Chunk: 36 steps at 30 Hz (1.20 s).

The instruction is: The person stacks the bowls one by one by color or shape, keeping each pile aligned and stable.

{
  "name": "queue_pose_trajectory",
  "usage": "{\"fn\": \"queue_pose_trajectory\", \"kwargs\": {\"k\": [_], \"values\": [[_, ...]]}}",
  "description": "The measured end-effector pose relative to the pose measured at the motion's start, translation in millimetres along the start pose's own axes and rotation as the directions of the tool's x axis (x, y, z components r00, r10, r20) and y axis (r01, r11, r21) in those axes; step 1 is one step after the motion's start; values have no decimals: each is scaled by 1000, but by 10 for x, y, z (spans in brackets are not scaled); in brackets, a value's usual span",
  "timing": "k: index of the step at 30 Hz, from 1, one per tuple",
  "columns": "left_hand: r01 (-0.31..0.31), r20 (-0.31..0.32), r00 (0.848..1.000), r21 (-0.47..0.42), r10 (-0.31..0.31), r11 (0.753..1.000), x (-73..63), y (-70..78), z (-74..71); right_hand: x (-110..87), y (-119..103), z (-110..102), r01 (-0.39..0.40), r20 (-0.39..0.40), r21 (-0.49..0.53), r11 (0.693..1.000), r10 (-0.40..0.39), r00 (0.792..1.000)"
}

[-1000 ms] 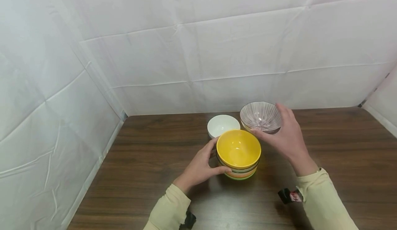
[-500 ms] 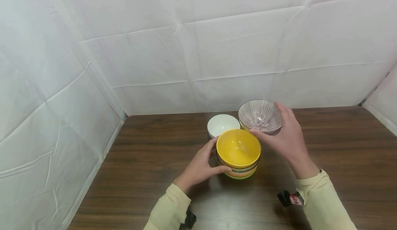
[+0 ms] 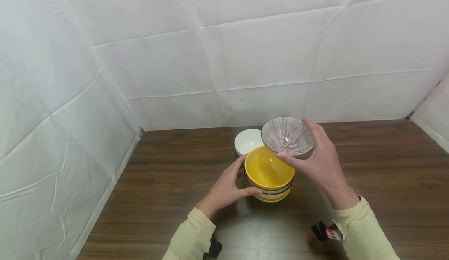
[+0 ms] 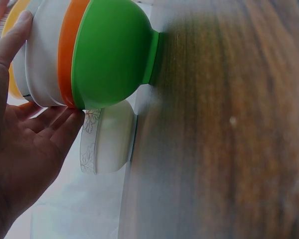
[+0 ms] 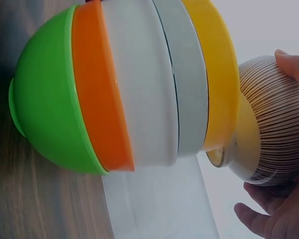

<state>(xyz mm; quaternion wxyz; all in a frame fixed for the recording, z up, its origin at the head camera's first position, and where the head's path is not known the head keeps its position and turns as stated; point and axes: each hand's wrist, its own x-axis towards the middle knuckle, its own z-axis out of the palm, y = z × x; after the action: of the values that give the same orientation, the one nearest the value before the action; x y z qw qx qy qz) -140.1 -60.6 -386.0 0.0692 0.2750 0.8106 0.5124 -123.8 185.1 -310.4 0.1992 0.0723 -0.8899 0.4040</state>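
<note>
A stack of nested bowls stands on the dark wooden table point(image 3: 147, 197), with a yellow bowl point(image 3: 266, 172) on top. Seen from the right wrist, a green bowl point(image 5: 45, 94) is lowest, then an orange bowl point(image 5: 102, 89), a white one point(image 5: 142, 89) and a pale grey one point(image 5: 184, 84). My left hand point(image 3: 228, 191) grips the stack's left side, thumb in front and fingers behind. My right hand point(image 3: 326, 164) pinches a striped bowl point(image 3: 287, 135) by its side. It hangs above the yellow bowl's far right rim, its foot partly over the opening.
Behind the stack, a small white bowl point(image 3: 245, 141) stands on the table; the left wrist view shows a floral band on this bowl point(image 4: 112, 139). White sheeting point(image 3: 168, 73) hangs along the back and sides of the table.
My right hand has carried the striped bowl from the back right, up slightly and then left toward the yellow bowl. The left hand and the stack have stayed in place.
</note>
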Motion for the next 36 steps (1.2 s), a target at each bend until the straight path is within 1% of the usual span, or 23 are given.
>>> {"fn": "queue_pose_trajectory", "kwargs": {"k": [7,14,19,25,30,36], "values": [[5,1,1000,7,-5,1000,-5,5,-1,-50,-47,56,13,38,43,999,-15,999],[-5,2,1000,-2,5,1000,0,0,5,-101,-73,63,33,60,55,998,-36,998],[-8,1,1000,-3,8,1000,2,-5,4,-125,-41,81,56,94,64,996,-62,994],[9,-2,1000,14,-9,1000,-7,0,-3,-164,4,133,60,151,77,995,-71,986],[28,0,1000,3,-28,1000,-18,9,-8,-189,54,193,75,172,87,993,-89,981],[30,-3,1000,-3,-30,1000,-27,18,-5,-204,129,254,104,186,117,988,-125,975]]}}
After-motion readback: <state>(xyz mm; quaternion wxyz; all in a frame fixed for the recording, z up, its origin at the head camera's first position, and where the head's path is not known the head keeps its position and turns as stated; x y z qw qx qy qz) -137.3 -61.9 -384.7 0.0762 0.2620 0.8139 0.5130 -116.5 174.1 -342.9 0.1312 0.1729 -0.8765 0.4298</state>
